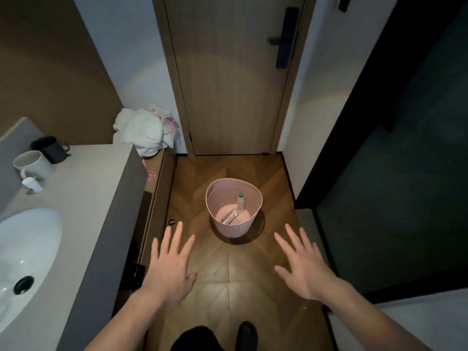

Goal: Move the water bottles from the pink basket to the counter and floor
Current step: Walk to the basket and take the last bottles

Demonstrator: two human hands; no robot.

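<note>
Hovering low in the frame, the left hand (170,264) and right hand (305,266) spread straight fingers apart, holding nothing. At centre, the pink basket (234,225) on the floor (222,279) holds two bottles: one upright (240,202), one lying (229,217). Counter (83,188) at left.

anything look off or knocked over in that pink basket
One clear bottle lies flat on the bottom of the pink basket, while the green-capped bottle stands upright against its wall. No spill shows. Both hands are open and empty.
</note>
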